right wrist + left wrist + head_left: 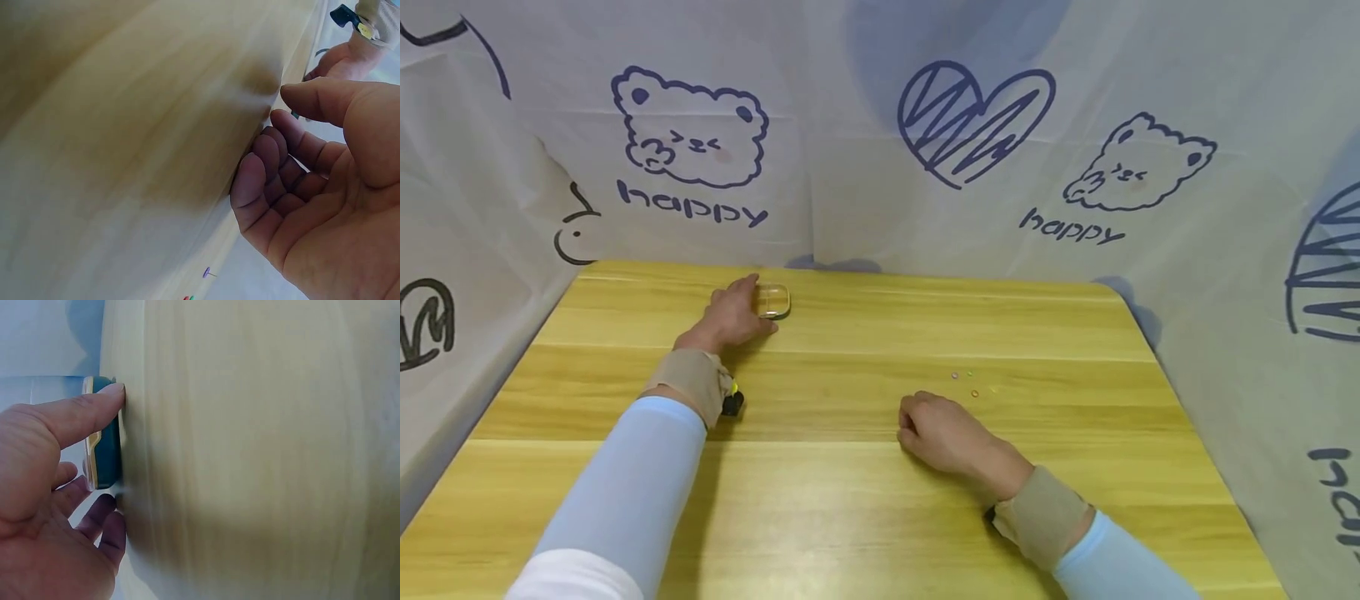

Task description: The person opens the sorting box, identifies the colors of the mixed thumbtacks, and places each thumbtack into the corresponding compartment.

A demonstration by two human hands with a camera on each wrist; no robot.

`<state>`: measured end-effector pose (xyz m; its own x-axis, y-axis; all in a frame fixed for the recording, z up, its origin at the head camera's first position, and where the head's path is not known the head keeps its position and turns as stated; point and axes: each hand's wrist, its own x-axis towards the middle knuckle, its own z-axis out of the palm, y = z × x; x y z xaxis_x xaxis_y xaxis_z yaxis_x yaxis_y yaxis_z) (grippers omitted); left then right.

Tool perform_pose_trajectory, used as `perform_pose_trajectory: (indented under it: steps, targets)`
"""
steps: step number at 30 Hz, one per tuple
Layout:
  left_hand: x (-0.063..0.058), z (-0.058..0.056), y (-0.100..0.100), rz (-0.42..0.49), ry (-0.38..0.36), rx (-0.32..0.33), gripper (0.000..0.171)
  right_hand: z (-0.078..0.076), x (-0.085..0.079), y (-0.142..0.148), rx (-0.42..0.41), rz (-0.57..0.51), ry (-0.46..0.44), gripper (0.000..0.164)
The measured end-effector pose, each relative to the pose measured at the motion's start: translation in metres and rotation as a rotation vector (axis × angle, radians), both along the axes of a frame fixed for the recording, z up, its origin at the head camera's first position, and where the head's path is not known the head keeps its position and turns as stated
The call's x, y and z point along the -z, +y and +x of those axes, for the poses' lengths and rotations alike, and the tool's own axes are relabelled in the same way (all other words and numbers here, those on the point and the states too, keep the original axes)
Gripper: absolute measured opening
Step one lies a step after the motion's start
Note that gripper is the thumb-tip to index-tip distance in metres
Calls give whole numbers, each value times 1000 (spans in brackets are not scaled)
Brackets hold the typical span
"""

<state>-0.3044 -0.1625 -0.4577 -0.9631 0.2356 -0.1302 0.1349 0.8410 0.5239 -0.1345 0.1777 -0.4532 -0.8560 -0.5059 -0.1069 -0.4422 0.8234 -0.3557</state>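
Observation:
My left hand (727, 318) spans a small box (774, 300) near the table's far edge, with its thumb across one side and its fingers around the other. The box has a clear top, a gold-coloured rim and a dark green base (109, 447). Nearer to me, my right hand (946, 432) rests at the table surface. Its fingers (250, 184) are loosely curled, the thumb stands apart from them, and nothing shows between. Several tiny coloured thumbtacks (975, 392) lie just beyond it; a purple thumbtack (207, 272) shows in the right wrist view.
The wooden table (820, 500) has light yellow planks. White sheets (850, 200) with drawn bears, hearts and lettering hang behind it and at both sides. Each wrist wears a beige band (688, 383) with a dark device.

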Motion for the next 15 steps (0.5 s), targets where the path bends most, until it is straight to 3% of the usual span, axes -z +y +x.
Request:
perform_pose_trajectory:
  steps: [15]
  targets:
    - [4, 13, 13, -6, 33, -27, 87, 1, 1, -2, 29, -21, -18, 8]
